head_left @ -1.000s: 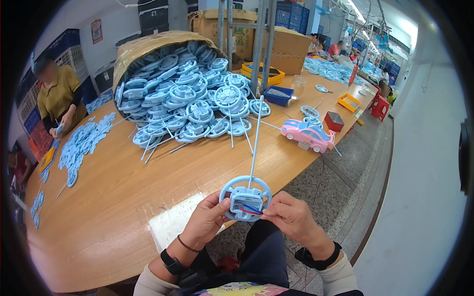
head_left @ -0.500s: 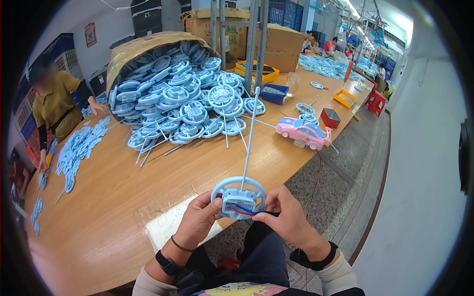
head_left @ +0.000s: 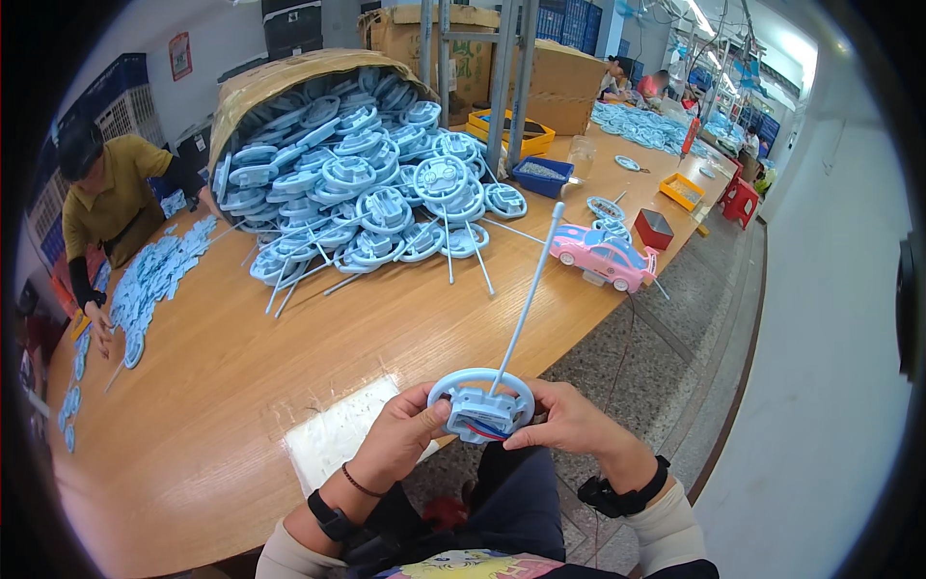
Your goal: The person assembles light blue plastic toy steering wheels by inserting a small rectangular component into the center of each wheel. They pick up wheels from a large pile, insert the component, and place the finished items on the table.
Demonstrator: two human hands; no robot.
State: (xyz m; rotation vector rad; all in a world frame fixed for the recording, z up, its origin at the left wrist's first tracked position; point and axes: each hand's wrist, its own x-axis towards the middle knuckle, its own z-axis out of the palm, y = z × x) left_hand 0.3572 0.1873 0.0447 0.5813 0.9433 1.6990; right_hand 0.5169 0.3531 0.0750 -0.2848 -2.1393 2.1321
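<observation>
**By the near edge of the table (head_left: 289,357), a light-blue wheel (head_left: 482,406) held two-handed**

Between my left hand (head_left: 400,429) and right hand (head_left: 569,420) the wheel sits tilted, its rod (head_left: 529,299) slanting up and away. My left thumb presses its front, fingers tucked behind; my right hand grasps the opposite side of the rim — whether it also pinches the ends of the red and blue wires (head_left: 485,430), I cannot tell. I judge the shell light, stiff and a little slick, probably plastic, so the rim is where to take hold. The long, thin rod looks the riskier part — a poor handle, easily levered. The wires seem soft and should not be tugged.
</observation>
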